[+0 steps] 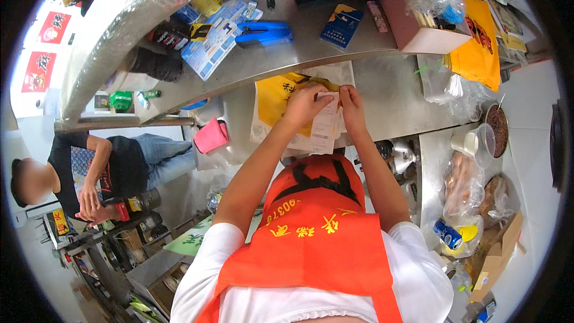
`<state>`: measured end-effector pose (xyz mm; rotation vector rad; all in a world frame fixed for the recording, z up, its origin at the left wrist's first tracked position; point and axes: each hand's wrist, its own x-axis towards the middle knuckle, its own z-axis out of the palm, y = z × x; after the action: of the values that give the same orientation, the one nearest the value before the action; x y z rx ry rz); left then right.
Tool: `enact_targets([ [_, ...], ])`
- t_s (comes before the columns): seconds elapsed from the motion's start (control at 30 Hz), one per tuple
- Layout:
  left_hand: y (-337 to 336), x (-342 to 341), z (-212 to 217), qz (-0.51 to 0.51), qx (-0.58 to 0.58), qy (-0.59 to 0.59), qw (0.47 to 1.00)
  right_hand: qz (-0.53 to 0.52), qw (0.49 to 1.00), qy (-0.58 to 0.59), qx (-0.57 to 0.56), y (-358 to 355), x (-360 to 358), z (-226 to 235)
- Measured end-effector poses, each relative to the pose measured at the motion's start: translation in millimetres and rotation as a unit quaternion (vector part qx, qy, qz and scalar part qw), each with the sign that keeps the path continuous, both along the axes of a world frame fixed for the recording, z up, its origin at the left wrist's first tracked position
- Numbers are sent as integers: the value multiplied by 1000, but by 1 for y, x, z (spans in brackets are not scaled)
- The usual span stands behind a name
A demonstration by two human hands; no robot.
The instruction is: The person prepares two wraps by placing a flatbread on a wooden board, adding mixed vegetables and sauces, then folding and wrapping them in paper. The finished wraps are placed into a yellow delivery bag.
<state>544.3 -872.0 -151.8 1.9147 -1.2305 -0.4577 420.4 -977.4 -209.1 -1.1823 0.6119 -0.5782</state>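
A long white receipt [323,128] hangs between my hands over a yellow printed bag [272,100]. My left hand [304,106] is closed, its thumb pressed on the receipt near the upper end. Close beside it, my right hand [353,109] pinches the receipt's upper right edge. Part of the yellow bag shows past my left fingers, but I cannot tell whether they grip it too. Printed white paper sheets [259,130] lie under the bag on the metal counter [382,107].
A raised metal shelf [299,60] runs across the far side, bearing a blue stapler [264,32], a blue booklet [342,26] and a box of skewers [412,18]. A pink cloth [211,136] lies left. At right are a blue can [448,234] and plastic tubs [478,143]. A person [89,173] stands left.
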Motion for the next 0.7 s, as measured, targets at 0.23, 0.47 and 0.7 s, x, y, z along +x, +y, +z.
enact_targets([
  [0.23, -13, 2, 4, 38, -14, -116, 992, -13, 1000, 3, -25, 9, -1, -6],
  [0.47, 14, 53, 165, 56, -72, -330, 940, -123, 992, -8, 34, 17, -8, -21],
  [0.7, 27, 128, 193, -103, 145, -310, 934, -147, 987, -8, 66, 35, -10, -21],
])
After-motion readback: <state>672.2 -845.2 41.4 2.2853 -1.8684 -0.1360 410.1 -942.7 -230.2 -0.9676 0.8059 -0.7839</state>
